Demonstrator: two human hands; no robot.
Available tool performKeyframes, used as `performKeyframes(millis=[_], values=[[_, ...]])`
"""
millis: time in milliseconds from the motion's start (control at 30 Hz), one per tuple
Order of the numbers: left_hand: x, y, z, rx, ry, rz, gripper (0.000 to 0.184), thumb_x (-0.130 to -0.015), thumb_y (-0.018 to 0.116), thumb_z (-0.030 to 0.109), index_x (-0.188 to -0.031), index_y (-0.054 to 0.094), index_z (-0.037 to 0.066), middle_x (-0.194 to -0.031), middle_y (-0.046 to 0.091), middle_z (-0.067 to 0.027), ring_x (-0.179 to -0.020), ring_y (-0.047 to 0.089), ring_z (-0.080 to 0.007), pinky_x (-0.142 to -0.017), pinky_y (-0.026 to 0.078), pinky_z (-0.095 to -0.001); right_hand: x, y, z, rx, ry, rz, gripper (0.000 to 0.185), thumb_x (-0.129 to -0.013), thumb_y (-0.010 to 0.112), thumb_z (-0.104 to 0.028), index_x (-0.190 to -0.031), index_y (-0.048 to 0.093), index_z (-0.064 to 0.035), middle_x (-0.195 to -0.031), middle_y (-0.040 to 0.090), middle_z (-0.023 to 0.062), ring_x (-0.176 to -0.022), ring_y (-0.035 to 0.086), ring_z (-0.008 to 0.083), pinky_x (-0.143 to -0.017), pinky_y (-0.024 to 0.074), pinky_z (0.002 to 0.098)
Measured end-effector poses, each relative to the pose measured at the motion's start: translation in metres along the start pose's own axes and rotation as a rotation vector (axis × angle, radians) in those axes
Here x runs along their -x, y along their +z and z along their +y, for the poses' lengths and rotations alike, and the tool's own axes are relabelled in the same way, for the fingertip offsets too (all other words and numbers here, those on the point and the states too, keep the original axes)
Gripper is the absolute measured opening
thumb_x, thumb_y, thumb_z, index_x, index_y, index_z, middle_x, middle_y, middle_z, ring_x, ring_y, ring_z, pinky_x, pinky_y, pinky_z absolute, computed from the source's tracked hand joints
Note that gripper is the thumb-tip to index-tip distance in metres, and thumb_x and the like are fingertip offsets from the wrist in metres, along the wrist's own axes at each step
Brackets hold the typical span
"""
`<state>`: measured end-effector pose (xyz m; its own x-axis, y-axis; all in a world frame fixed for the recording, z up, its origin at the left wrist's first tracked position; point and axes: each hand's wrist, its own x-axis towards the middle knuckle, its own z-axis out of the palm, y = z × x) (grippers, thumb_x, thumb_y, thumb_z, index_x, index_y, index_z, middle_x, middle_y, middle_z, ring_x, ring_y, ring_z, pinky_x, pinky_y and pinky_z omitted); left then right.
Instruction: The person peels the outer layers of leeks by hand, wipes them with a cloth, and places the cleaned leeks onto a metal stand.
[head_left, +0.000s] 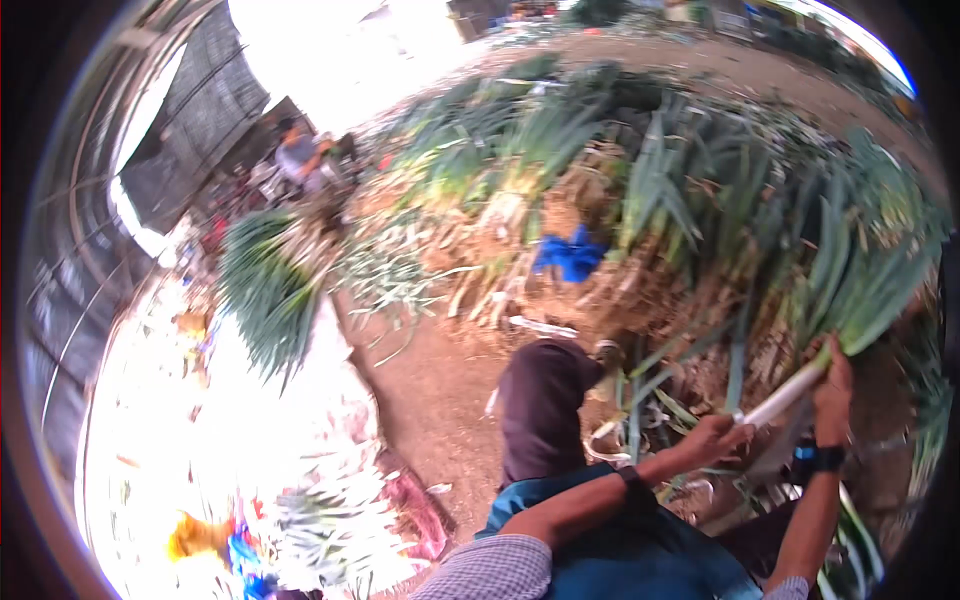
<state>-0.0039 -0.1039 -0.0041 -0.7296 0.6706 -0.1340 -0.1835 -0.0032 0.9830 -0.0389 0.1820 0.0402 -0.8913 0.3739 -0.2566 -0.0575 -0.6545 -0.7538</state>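
Note:
A leek with a long white shank slants across the lower right, its green leaves spreading up and to the right. My right hand is wrapped round it where the white turns to green. At the lower, root end, my left hand has its fingers closed on the tip. A dark band is on each wrist. Loose leaf strips and trimmings lie on the ground just beyond my left hand.
A long heap of leeks with earthy roots curves across the far side. A blue cloth or bag lies on it. Another bundle rests on a pale sheet at left, beside bare soil. Another person is farther back.

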Motion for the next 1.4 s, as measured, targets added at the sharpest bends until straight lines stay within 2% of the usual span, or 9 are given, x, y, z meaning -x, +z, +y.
performKeyframes(millis=[67, 233, 300, 400, 500, 633, 733, 933, 1400], values=[[-0.015, -0.005, -0.011, -0.181, 0.255, 0.12, 0.047, -0.103, 0.051, 0.041, -0.088, 0.061, -0.002, -0.061, 0.048, -0.0038, -0.058, 0.047, -0.0112, -0.051, 0.038, -0.0332, -0.01, -0.002, -0.003, 0.024, -0.108, -0.072, 0.022, -0.095, 0.068, -0.026, -0.102, 0.06, -0.0074, -0.084, 0.061, 0.0029, -0.073, 0.058, 0.0161, -0.071, 0.0518, 0.0346], [-0.023, -0.01, -0.008, -0.167, 0.289, 0.466, 0.045, -0.103, 0.05, 0.037, -0.086, 0.06, -0.003, -0.063, 0.05, -0.0107, -0.062, 0.05, -0.0158, -0.056, 0.04, -0.039, -0.006, 0.015, -0.021, -0.051, -0.129, 0.033, 0.024, -0.094, 0.069, -0.025, -0.106, 0.058, -0.0076, -0.086, 0.06, 0.0034, -0.076, 0.059, 0.0167, -0.074, 0.0528, 0.0337], [-0.036, -0.03, -0.038, -0.386, 0.212, 0.49, 0.034, -0.098, 0.054, 0.029, -0.083, 0.062, 0.0, -0.073, 0.059, -0.0195, -0.066, 0.059, -0.0336, -0.063, 0.045, -0.0451, 0.035, 0.058, -0.03, -0.058, -0.067, 0.121, 0.028, -0.094, 0.069, -0.03, -0.109, 0.058, -0.0087, -0.087, 0.06, 0.0035, -0.077, 0.059, 0.0179, -0.075, 0.0529, 0.0348], [-0.009, -0.074, -0.038, -1.089, 0.085, 0.088, 0.035, -0.073, 0.078, 0.038, -0.088, 0.072, 0.007, -0.086, 0.07, -0.0177, -0.079, 0.071, -0.0334, -0.065, 0.054, -0.0442, 0.021, -0.013, -0.056, -0.02, -0.196, 0.088, 0.037, -0.095, 0.066, -0.036, -0.118, 0.057, -0.0078, -0.092, 0.063, 0.0067, -0.083, 0.062, 0.021, -0.079, 0.0515, 0.0366], [-0.03, -0.019, -0.034, -1.198, -0.027, -0.143, 0.04, -0.081, 0.073, 0.043, -0.096, 0.072, 0.006, -0.089, 0.072, -0.0171, -0.079, 0.072, -0.0258, -0.066, 0.055, -0.0377, 0.068, -0.022, -0.087, 0.041, -0.362, 0.065, 0.04, -0.097, 0.062, -0.031, -0.126, 0.055, -0.0043, -0.101, 0.065, 0.0101, -0.089, 0.062, 0.0202, -0.084, 0.0495, 0.0325], [-0.033, -0.056, 0.015, -0.918, 0.149, 0.044, 0.04, -0.088, 0.066, 0.034, -0.11, 0.063, 0.001, -0.096, 0.07, -0.0159, -0.074, 0.071, -0.0224, -0.063, 0.055, -0.0339, 0.04, 0.031, -0.033, 0.037, -0.42, -0.115, 0.026, -0.102, 0.051, -0.02, -0.124, 0.057, -0.0058, -0.109, 0.06, 0.0113, -0.095, 0.058, 0.0194, -0.085, 0.049, 0.036], [-0.054, -0.047, 0.062, -0.632, 0.214, 0.094, 0.042, -0.094, 0.061, 0.028, -0.121, 0.057, -0.003, -0.102, 0.069, -0.0151, -0.071, 0.069, -0.0198, -0.061, 0.055, -0.0311, 0.053, 0.059, -0.034, 0.114, -0.334, -0.077, 0.038, -0.099, 0.06, -0.032, -0.12, 0.057, -0.0011, -0.1, 0.068, 0.0148, -0.077, 0.066, 0.0218, -0.074, 0.0541, 0.0355], [-0.089, 0.02, 0.101, -0.187, 0.086, 0.018, 0.043, -0.099, 0.058, 0.022, -0.13, 0.051, -0.007, -0.101, 0.068, -0.012, -0.063, 0.066, -0.0155, -0.054, 0.052, -0.0273, 0.053, 0.077, -0.002, 0.009, -0.308, -0.013, 0.036, -0.092, 0.072, -0.031, -0.114, 0.063, -0.0035, -0.093, 0.069, 0.0079, -0.081, 0.067, 0.0195, -0.071, 0.0555, 0.0329], [-0.085, 0.007, 0.089, -0.542, 0.319, -0.072, 0.028, -0.098, 0.058, 0.015, -0.12, 0.06, -0.003, -0.083, 0.068, -0.0156, -0.064, 0.069, -0.0177, -0.06, 0.053, -0.032, 0.061, 0.074, 0.004, -0.01, -0.258, -0.034, 0.034, -0.096, 0.065, -0.024, -0.119, 0.059, 0.0002, -0.1, 0.067, 0.0129, -0.088, 0.067, 0.0234, -0.081, 0.0562, 0.0379]])
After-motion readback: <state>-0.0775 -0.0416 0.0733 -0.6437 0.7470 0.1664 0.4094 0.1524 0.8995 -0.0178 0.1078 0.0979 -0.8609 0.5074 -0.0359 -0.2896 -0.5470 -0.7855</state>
